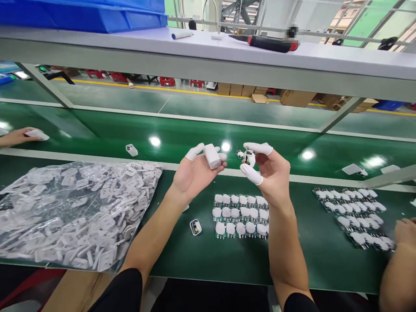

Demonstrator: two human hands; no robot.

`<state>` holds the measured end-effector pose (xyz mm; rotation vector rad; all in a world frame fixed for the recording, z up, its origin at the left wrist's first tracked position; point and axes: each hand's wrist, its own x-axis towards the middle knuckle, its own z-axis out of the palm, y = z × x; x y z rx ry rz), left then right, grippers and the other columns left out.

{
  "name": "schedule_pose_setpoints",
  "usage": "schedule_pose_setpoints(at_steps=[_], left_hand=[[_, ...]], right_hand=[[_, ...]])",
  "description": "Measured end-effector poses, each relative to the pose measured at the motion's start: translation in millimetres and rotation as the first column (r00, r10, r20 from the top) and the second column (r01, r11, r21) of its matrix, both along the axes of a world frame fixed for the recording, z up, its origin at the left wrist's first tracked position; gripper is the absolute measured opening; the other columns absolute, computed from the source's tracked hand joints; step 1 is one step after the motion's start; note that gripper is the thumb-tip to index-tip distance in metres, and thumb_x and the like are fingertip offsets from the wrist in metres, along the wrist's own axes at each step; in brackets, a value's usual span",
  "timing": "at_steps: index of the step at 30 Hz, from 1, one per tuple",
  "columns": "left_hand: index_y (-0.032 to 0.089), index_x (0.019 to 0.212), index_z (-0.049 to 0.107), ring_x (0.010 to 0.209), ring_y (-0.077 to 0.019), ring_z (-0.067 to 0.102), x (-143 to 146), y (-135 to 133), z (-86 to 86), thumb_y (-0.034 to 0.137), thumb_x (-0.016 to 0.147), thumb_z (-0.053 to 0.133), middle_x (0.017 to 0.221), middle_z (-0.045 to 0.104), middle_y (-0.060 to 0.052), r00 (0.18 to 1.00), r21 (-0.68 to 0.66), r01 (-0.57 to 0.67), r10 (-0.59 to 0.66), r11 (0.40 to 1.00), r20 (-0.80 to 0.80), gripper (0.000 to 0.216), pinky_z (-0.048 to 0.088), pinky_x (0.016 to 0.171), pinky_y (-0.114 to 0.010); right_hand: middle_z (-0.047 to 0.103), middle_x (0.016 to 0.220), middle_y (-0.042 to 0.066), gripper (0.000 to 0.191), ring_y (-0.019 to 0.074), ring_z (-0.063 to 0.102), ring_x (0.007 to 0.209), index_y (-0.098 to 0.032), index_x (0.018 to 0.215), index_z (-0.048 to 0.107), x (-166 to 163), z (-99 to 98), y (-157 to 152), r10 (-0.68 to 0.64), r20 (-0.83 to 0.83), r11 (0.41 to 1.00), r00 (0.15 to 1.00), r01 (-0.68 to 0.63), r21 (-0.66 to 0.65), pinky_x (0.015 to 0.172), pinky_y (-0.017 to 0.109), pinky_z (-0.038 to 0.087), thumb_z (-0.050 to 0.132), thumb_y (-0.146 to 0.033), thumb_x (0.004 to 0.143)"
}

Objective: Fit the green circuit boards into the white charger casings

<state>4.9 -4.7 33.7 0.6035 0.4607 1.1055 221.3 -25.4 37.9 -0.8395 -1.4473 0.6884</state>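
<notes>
White finger cots cover several of my fingertips. In my left hand (195, 173) rests a white plastic charger housing (212, 156), with fingers curled around it. Between thumb and fingers, my right hand (264, 164) pinches a small circuit board (249, 157) with a white patch and dark and yellow parts. The two pieces are held apart above the bench. Below them lie rows of circuit boards (240, 212) topped with white blobs, partly hidden by my right forearm. Between my forearms sits a white housing (195, 227) with components showing inside.
A clear plastic bag of white plastic parts (107, 216) lies at left. More board rows (354, 212) are at right, near another person's arm (403, 260). Another person's hand (22, 136) holds a white piece at far left. A shelf (195, 56) with pliers (269, 43) crosses above.
</notes>
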Motion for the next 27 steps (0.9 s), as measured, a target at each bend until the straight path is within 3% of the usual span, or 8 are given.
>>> schedule_pose_setpoints(at_steps=[3, 6, 8, 11, 14, 17, 25, 27], left_hand=[[0.020, 0.096, 0.062, 0.079, -0.0148, 0.062, -4.4, -4.6, -5.8, 0.039, 0.099, 0.077, 0.092, 0.066, -0.004, 0.993, 0.134, 0.011, 0.005, 0.991, -0.119, 0.025, 0.053, 0.070, -0.027], [0.024, 0.112, 0.059, 0.090, -0.0150, 0.064, -10.7, -7.2, -16.3, 0.037, 0.099, 0.082, 0.108, 0.065, -0.003, 0.937, 0.379, 0.096, 0.046, 0.920, -0.348, 0.029, 0.055, 0.078, -0.027], [0.030, 0.126, 0.060, 0.104, -0.0178, 0.065, -14.1, -6.4, -19.9, 0.032, 0.098, 0.087, 0.120, 0.062, -0.004, 0.878, 0.577, 0.156, 0.155, 0.802, -0.452, 0.039, 0.062, 0.089, -0.032], [0.032, 0.136, 0.066, 0.113, -0.0216, 0.065, -17.5, -3.8, -18.0, 0.027, 0.099, 0.087, 0.126, 0.058, -0.007, 0.811, 0.812, 0.192, 0.377, 0.551, -0.447, 0.043, 0.065, 0.095, -0.038], [0.032, 0.146, 0.067, 0.115, -0.0237, 0.067, -18.9, -2.3, -13.2, 0.022, 0.101, 0.085, 0.125, 0.063, -0.009, 0.781, 0.922, 0.154, 0.527, 0.356, -0.334, 0.050, 0.066, 0.096, -0.039], [0.033, 0.152, 0.067, 0.120, -0.0251, 0.070, -20.2, -1.7, -11.1, 0.018, 0.099, 0.086, 0.128, 0.068, -0.010, 0.754, 0.967, 0.115, 0.614, 0.227, -0.234, 0.058, 0.068, 0.102, -0.042], [0.033, 0.156, 0.067, 0.120, -0.0252, 0.072, -24.2, 0.4, -10.7, 0.014, 0.097, 0.086, 0.125, 0.070, -0.010, 0.744, 0.978, 0.134, 0.636, 0.158, -0.204, 0.066, 0.071, 0.096, -0.039], [0.030, 0.156, 0.067, 0.119, -0.0261, 0.073, -23.6, 0.3, -10.3, 0.013, 0.096, 0.086, 0.126, 0.070, -0.012, 0.744, 0.980, 0.141, 0.638, 0.139, -0.197, 0.065, 0.071, 0.094, -0.040]], right_hand=[[0.071, 0.100, 0.001, 0.050, 0.0213, 0.071, 0.089, -0.035, 0.128, 0.085, -0.8, -1.2, -4.0, 0.036, 0.004, 0.999, 0.999, -0.036, 0.021, 0.088, 0.044, 0.069, 0.100, -0.030, 0.081], [0.074, 0.105, 0.003, 0.051, 0.0238, 0.074, 0.092, -0.037, 0.134, 0.084, 0.0, -1.3, -7.5, 0.087, 0.016, 0.988, 0.996, -0.089, 0.127, 0.085, 0.046, 0.070, 0.096, -0.029, 0.085], [0.077, 0.108, 0.005, 0.051, 0.0266, 0.076, 0.093, -0.038, 0.135, 0.084, 0.1, -0.3, -9.6, 0.096, 0.037, 0.963, 0.995, -0.102, 0.249, 0.080, 0.048, 0.071, 0.094, -0.032, 0.086], [0.082, 0.110, 0.005, 0.057, 0.0296, 0.079, 0.092, -0.040, 0.139, 0.082, 0.1, 2.1, -13.0, 0.067, 0.084, 0.913, 0.994, -0.095, 0.398, 0.075, 0.051, 0.072, 0.095, -0.034, 0.083], [0.085, 0.114, 0.005, 0.061, 0.0316, 0.081, 0.097, -0.042, 0.142, 0.081, 0.7, 4.5, -16.8, 0.022, 0.163, 0.892, 0.986, -0.093, 0.442, 0.075, 0.054, 0.073, 0.095, -0.033, 0.083], [0.088, 0.117, 0.006, 0.065, 0.0338, 0.082, 0.101, -0.042, 0.144, 0.080, 1.0, 5.8, -19.6, 0.003, 0.213, 0.890, 0.977, -0.099, 0.445, 0.074, 0.055, 0.073, 0.098, -0.033, 0.082], [0.088, 0.121, 0.006, 0.075, 0.0372, 0.082, 0.107, -0.045, 0.149, 0.077, 3.1, -5.1, -17.1, 0.049, 0.265, 0.880, 0.963, -0.167, 0.444, 0.076, 0.061, 0.072, 0.098, -0.026, 0.080], [0.088, 0.119, 0.004, 0.075, 0.0399, 0.081, 0.107, -0.050, 0.145, 0.078, 5.7, -9.6, -17.5, 0.029, 0.264, 0.909, 0.964, -0.135, 0.395, 0.079, 0.067, 0.070, 0.100, -0.031, 0.075]])
